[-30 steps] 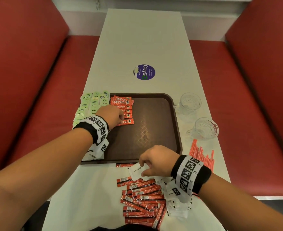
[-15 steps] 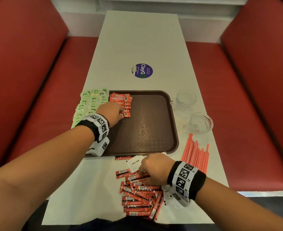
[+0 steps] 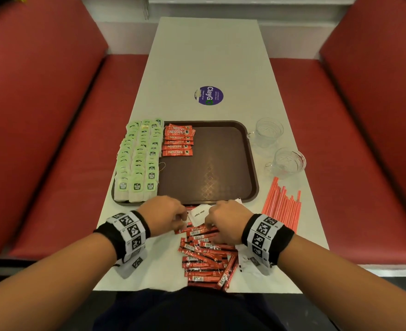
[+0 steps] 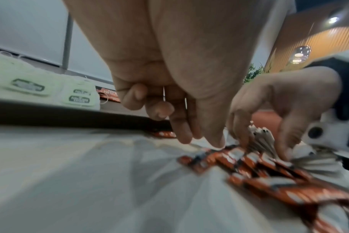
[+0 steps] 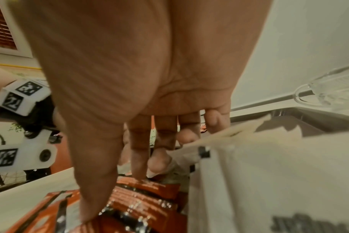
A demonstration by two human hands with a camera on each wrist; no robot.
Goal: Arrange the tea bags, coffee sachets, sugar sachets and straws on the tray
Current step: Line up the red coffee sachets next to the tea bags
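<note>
A brown tray point(image 3: 209, 168) carries rows of green tea bags point(image 3: 140, 158) on its left and a column of red coffee sachets point(image 3: 178, 140) beside them. A loose pile of red coffee sachets point(image 3: 206, 259) lies on the table in front of the tray. White sugar sachets point(image 3: 198, 215) lie at its far end. My left hand point(image 3: 178, 220) hovers at the pile's left edge. Its thumb and forefinger point down at a sachet end point(image 4: 201, 141) with nothing between them. My right hand point(image 3: 212, 223) touches the pile with thumb and fingertips point(image 5: 139, 173).
Red straws point(image 3: 282, 204) lie in a bundle right of the tray. Two glass cups point(image 3: 267, 131) point(image 3: 289, 162) stand beyond them. A purple sticker point(image 3: 208, 95) marks the table's far half. Red benches flank the table.
My left hand has left the coffee column on the tray and come back to the loose pile. My right hand has stayed at the pile.
</note>
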